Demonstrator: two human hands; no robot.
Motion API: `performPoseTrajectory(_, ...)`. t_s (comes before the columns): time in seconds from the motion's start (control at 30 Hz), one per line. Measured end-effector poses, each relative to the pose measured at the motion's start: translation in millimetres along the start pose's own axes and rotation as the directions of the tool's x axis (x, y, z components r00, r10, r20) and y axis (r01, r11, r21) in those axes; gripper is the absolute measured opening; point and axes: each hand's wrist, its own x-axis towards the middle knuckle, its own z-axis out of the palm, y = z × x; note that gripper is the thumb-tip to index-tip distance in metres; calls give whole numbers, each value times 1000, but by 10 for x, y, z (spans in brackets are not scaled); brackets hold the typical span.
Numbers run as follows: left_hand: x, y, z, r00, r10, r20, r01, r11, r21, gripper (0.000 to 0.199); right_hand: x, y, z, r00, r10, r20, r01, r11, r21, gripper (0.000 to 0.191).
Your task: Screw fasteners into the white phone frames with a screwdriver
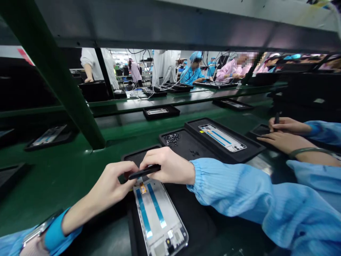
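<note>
My left hand (114,181) and my right hand (166,165) meet above the bench, both pinching a slim black bar-shaped part (144,172). Just below them, a white phone housing (157,217) with blue tape strips and a small orange-yellow patch lies in a black tray (191,213). My fingers hide the housing's far end. To the right, a co-worker's hands (286,133) hold a dark pen-like tool (277,118).
Beyond my hands, a black tray (186,149) holds a pile of small dark screws (170,138). A second housing (222,138) lies in the tray beside it. A green conveyor belt (53,170) carries more trays, under a green steel beam (61,74). Other workers sit beyond.
</note>
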Motion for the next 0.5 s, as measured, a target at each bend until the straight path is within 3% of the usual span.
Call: performPoseTrajectory(0.5,16,-142,79,991,-54,-122,37,989,-140,17,128,152,197,990,124,-63,-121,991,63,4)
